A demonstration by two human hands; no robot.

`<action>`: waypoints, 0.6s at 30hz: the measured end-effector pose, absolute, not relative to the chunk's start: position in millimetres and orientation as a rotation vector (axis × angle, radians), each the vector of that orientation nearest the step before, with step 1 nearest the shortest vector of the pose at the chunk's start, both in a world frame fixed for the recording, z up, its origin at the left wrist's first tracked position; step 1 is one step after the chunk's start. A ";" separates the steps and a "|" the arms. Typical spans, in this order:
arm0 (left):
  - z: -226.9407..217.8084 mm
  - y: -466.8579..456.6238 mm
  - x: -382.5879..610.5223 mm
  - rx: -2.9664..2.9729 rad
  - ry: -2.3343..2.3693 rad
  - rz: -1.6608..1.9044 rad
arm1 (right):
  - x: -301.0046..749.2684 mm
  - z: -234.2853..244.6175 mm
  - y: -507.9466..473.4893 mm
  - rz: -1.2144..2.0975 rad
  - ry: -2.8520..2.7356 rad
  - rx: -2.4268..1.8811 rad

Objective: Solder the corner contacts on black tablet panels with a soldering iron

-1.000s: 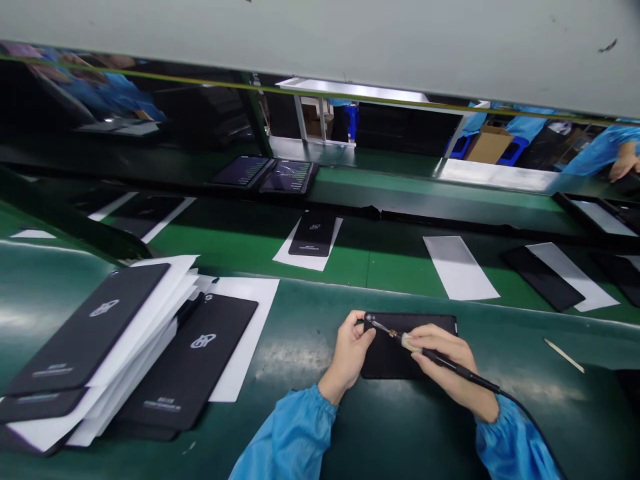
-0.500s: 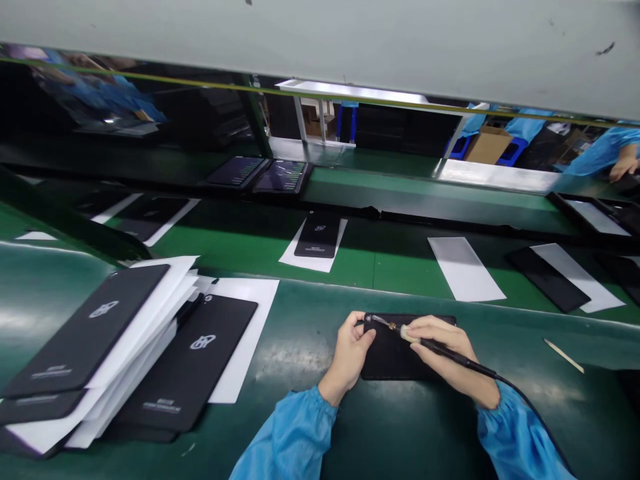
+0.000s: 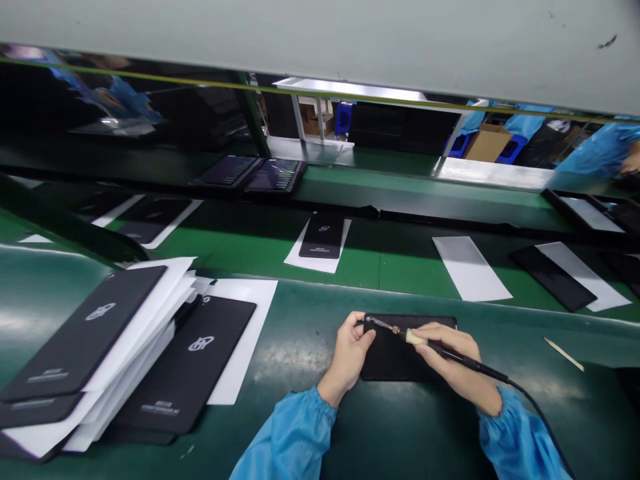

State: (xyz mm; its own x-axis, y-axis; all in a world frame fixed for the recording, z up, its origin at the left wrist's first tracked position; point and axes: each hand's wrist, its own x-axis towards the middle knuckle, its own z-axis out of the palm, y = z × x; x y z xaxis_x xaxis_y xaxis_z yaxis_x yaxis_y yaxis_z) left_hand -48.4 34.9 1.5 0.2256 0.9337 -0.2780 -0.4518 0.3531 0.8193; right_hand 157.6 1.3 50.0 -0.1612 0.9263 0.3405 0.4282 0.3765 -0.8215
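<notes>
A black tablet [image 3: 395, 357] lies back-up on the dark green bench in front of me. My left hand [image 3: 350, 353] rests curled on its left end and steadies it near the top-left corner. My right hand [image 3: 457, 365] is closed around a thin corded tool [image 3: 435, 347] held like a pen. The tool's metal tip points left and touches the tablet's top-left corner, close to my left fingertips. Both my sleeves are blue.
A stack of black tablets [image 3: 85, 340] with white sheets between them lies at the left. Another tablet [image 3: 185, 363] lies beside it on paper. On the green conveyor [image 3: 390, 257] behind are a tablet on paper [image 3: 323, 237], a bare white sheet [image 3: 470, 267] and more tablets. A thin stick [image 3: 563, 354] lies at the right.
The conveyor items have drifted slightly to the right. My hands and the tool have stayed at the tablet's corner, with my right hand shifted a little.
</notes>
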 end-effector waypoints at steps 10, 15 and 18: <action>3.8 33.7 -48.5 0.678 0.876 1.065 | 150.0 43.8 1.8 0.770 -1.726 -1.233; 2.9 33.9 -48.7 0.679 0.874 1.066 | 149.3 41.6 3.9 0.767 -1.731 -1.247; 2.6 34.4 -48.9 0.673 0.880 1.066 | 149.2 39.9 2.2 0.729 -1.754 -1.222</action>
State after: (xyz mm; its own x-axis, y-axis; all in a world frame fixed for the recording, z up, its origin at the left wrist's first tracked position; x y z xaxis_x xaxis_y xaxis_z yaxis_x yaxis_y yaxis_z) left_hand -48.9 34.4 2.6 0.2185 0.9351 -0.2788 -0.4504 0.3502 0.8213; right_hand 149.2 2.2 39.9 -0.1565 0.9363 0.3145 0.4377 0.3512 -0.8277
